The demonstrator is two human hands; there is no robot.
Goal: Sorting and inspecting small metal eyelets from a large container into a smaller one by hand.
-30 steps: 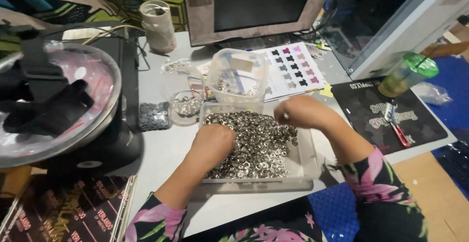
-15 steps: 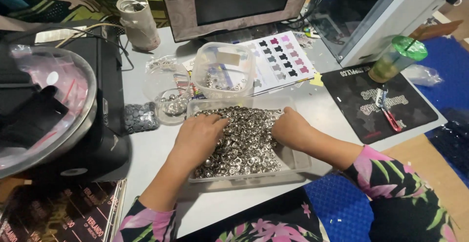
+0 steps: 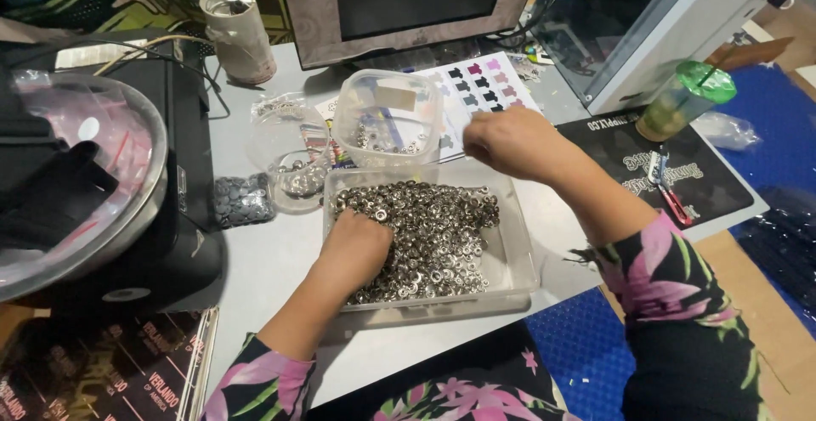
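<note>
Metal rings (image 3: 429, 230), small and silvery, filled a clear plastic tray (image 3: 520, 251) in the middle of the head view, on a grey table (image 3: 280, 259). The left hand (image 3: 357, 247) lay knuckles up on the pile at the tray's left side, fingers curled down into the rings; whether it gripped any could not be told. The right hand (image 3: 510, 141) hung above the tray's far right corner, closed into a loose fist with the fingertips pinched together; anything held between them was hidden.

Just behind the tray stood a clear tub (image 3: 387, 119) with a few rings at its bottom, and left of it a smaller round cup (image 3: 289, 153) with some more. A bag of dark buttons (image 3: 242, 200) lay beside that cup. In the upper right of the frame a cup with a green lid (image 3: 684, 98) stood on a black mat (image 3: 714, 187), and a monitor (image 3: 408, 0) stood at the top centre.

The pile sat heaped near the tray's rim on the near side, so a sweep of the buried hand could push rings over the edge onto the table. A ring pinched loosely over the gap between tray and tub could also drop and roll away.
</note>
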